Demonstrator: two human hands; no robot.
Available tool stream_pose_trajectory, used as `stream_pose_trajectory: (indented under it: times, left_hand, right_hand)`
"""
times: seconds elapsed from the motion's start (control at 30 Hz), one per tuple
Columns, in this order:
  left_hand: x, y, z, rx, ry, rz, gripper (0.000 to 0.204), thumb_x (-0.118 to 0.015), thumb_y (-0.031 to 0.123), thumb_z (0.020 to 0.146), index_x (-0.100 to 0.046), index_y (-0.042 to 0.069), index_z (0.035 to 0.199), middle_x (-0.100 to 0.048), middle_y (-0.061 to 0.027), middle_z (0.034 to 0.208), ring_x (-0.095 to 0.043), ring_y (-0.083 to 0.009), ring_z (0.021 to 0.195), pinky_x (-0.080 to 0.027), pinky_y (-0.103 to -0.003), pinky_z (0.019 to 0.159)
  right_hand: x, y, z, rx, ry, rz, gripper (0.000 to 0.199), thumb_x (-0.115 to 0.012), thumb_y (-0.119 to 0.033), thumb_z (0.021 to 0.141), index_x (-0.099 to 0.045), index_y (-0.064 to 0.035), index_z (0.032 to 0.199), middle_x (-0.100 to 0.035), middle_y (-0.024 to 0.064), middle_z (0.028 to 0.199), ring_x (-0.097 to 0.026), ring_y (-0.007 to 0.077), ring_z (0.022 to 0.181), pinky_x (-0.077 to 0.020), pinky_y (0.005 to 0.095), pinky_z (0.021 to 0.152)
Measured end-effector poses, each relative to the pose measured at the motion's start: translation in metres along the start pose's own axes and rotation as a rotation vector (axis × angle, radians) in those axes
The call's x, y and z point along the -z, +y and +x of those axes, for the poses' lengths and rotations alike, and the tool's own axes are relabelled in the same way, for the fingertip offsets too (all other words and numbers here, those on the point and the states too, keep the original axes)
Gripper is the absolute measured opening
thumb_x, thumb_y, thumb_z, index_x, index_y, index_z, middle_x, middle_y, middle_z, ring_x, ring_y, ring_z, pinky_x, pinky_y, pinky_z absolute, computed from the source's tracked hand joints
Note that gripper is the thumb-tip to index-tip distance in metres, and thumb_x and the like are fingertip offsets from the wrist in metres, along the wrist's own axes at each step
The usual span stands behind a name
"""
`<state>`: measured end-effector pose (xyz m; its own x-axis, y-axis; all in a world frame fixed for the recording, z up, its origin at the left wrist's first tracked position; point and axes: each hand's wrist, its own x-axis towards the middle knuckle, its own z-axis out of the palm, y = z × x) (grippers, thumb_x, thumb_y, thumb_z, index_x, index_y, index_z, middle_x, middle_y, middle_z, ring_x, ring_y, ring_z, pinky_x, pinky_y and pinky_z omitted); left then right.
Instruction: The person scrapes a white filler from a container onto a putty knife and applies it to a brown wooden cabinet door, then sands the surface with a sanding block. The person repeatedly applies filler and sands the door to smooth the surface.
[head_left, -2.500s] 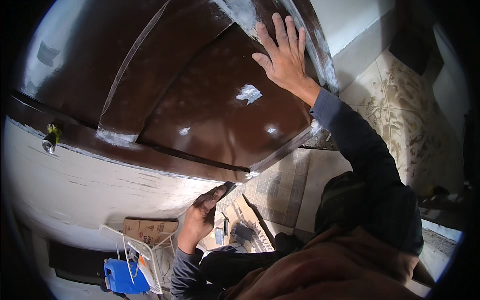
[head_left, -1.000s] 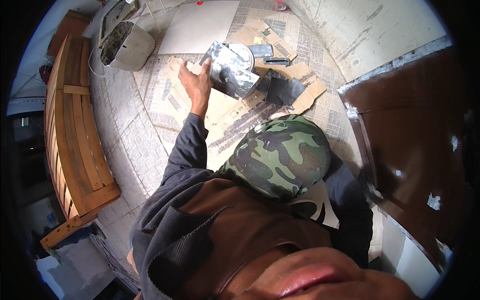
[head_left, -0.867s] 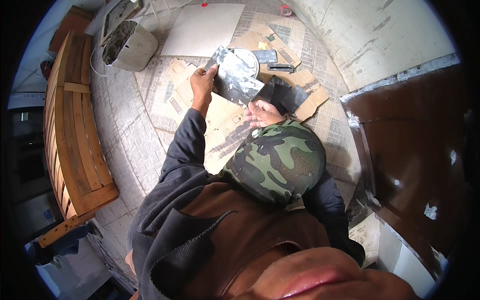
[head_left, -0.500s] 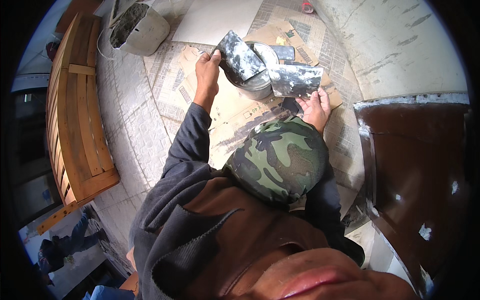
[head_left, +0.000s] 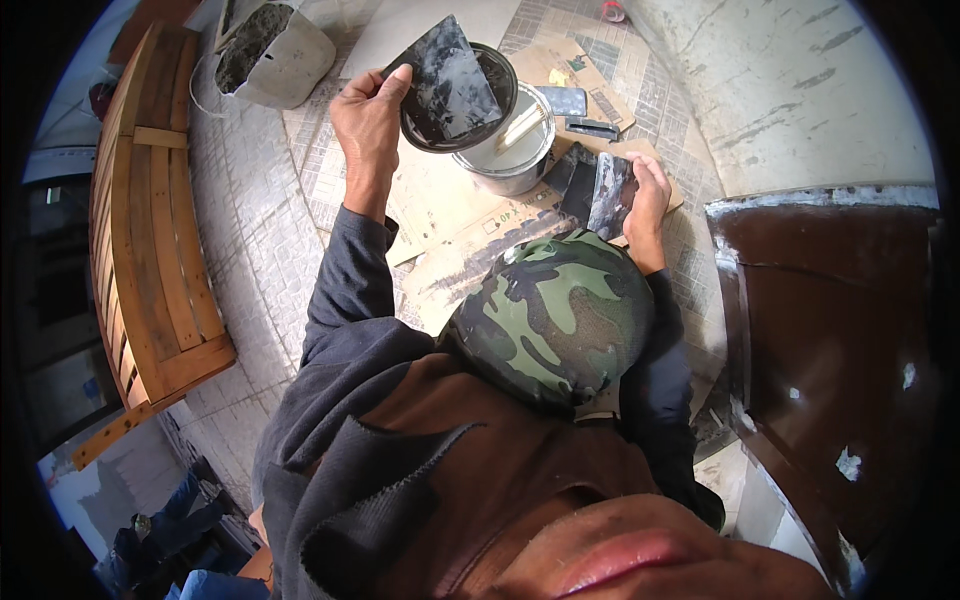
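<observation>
My left hand [head_left: 370, 110] grips a dark flat spreader plate [head_left: 452, 85] smeared with white, thumb on its top. A round black lid [head_left: 413, 138] lies behind the plate; whether the fingers hold it too is hidden. Just right of the lid, a bucket [head_left: 505, 180] stands with pale paste inside and a light stick-like piece [head_left: 525, 124] across its mouth. My right hand [head_left: 648, 200] is closed on the edge of a second smeared spreader plate [head_left: 610, 192], tilted steeply. Another dark flat piece [head_left: 574, 178] is beside that plate, next to the bucket.
Flattened cardboard [head_left: 440, 220] lies beneath the bucket. A phone-like slab [head_left: 563, 101] and a small dark block [head_left: 592, 128] rest beyond it. A pail of grey material [head_left: 290, 65] and wooden bench [head_left: 165, 240] stand left; a brown panel [head_left: 830, 330] is at right. Rounded camouflage cloth [head_left: 555, 310] blocks the near middle.
My left hand has moved up and left with its plate, and the black lid has shifted off the bucket. My right hand has drawn its plate away from the bucket and tilted it.
</observation>
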<state>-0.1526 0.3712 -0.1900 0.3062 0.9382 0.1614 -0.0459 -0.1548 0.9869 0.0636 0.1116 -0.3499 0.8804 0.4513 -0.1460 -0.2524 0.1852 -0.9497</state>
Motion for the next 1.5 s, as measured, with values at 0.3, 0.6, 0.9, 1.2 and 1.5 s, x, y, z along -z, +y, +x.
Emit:
stream_pose_trajectory:
  times: [0.3, 0.6, 0.9, 1.2, 1.5]
  left_hand:
    - [0.071, -0.070, -0.041, -0.726, 0.031, 0.714, 0.013, -0.074, 0.001, 0.087, -0.066, 0.004, 0.096, -0.071, -0.0099, 0.098, -0.067, -0.0236, 0.085, -0.055, -0.035, 0.076]
    - [0.073, -0.170, -0.132, -0.474, -0.062, 0.644, 0.016, -0.067, -0.006, 0.086, -0.059, 0.002, 0.096, -0.065, -0.0142, 0.106, -0.063, -0.0328, 0.097, -0.052, -0.040, 0.085]
    - [0.073, -0.170, -0.165, -0.011, -0.200, 0.309, 0.013, -0.064, 0.006, 0.096, -0.052, 0.002, 0.096, -0.066, -0.0100, 0.111, -0.062, -0.0204, 0.096, -0.050, -0.031, 0.086]
    - [0.090, -0.137, -0.123, 0.236, 0.163, -0.365, 0.005, -0.062, 0.010, 0.101, -0.059, 0.007, 0.100, -0.064, 0.0016, 0.094, -0.055, -0.0063, 0.085, -0.045, -0.023, 0.081]
    - [0.056, -0.104, -0.095, 0.515, 0.091, -0.630, 0.016, -0.058, 0.007, 0.100, -0.061, 0.003, 0.115, -0.069, -0.0063, 0.110, -0.066, -0.0174, 0.098, -0.054, -0.034, 0.090]
  right_hand:
    - [-0.052, -0.064, 0.010, 0.264, -0.359, -0.783, 0.026, -0.064, -0.022, 0.092, -0.074, -0.0049, 0.109, -0.074, 0.0119, 0.099, -0.071, 0.0222, 0.087, -0.0526, 0.0343, 0.077]
    - [-0.157, -0.071, 0.024, 0.824, -0.777, -1.723, 0.013, -0.066, -0.015, 0.081, -0.076, -0.0088, 0.085, -0.072, 0.0159, 0.075, -0.073, 0.0292, 0.071, -0.0582, 0.0405, 0.065]
    - [-0.176, -0.057, 0.028, 0.646, -0.820, -2.059, 0.014, -0.065, -0.011, 0.086, -0.075, -0.0098, 0.095, -0.076, 0.0109, 0.084, -0.076, 0.0247, 0.079, -0.0591, 0.0365, 0.065]
    - [-0.168, -0.071, 0.012, 0.571, -0.943, -1.639, 0.026, -0.063, -0.006, 0.081, -0.070, -0.0003, 0.106, -0.073, 0.0224, 0.085, -0.073, 0.0361, 0.080, -0.0573, 0.0446, 0.069]
    - [-0.159, -0.071, 0.017, 0.294, -0.867, -1.318, 0.030, -0.069, -0.025, 0.083, -0.075, -0.0075, 0.106, -0.074, 0.0178, 0.095, -0.071, 0.0351, 0.090, -0.0549, 0.0453, 0.082]
